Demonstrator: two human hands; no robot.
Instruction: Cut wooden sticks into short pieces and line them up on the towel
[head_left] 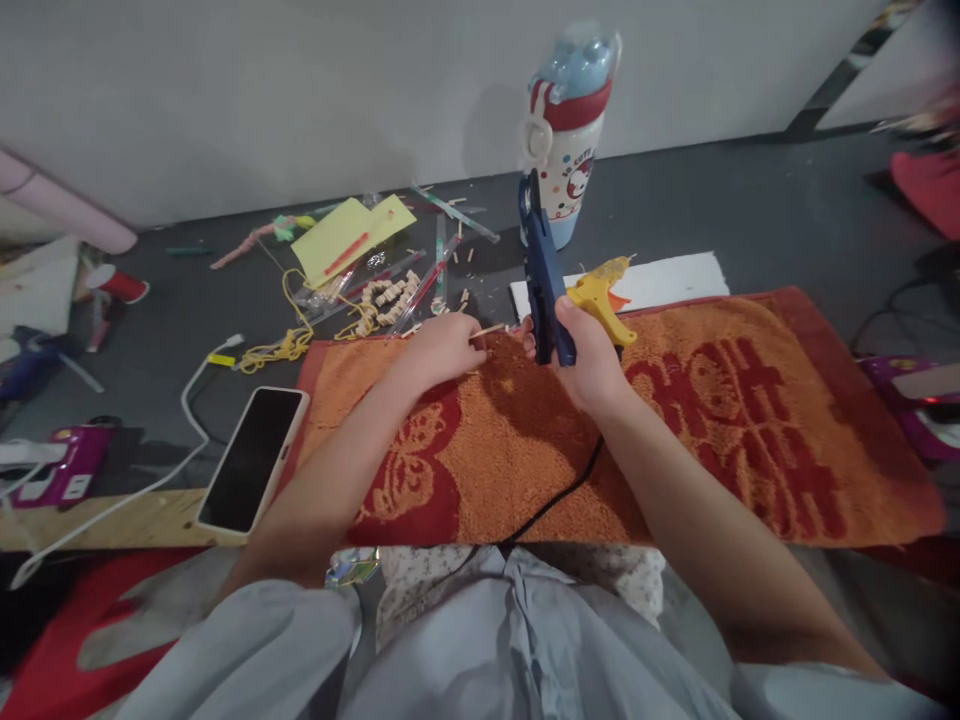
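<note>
Between the fingertips of my left hand [448, 347] is a thin wooden stick [491, 330], pointing right. Its far end reaches a small pinkish bit close to my right fingers, too small to make out. My right hand [589, 362] grips a long dark blue stapler-like tool [551, 280], held upright with its jaws upward. Just behind that hand, a yellow glue gun [600, 297] with an orange trigger rests on a white board [675, 280]. Both hands are over the far part of an orange and red towel [540, 440].
Behind my left hand lie a chain of small wooden pieces [386, 300], plastic-wrapped sticks and yellow paper [334, 240]. Yellow cord [281, 345] trails leftward. A tall bottle [574, 150] stands at the back. A phone [255, 460] lies left of the towel; a black cable [559, 505] crosses it.
</note>
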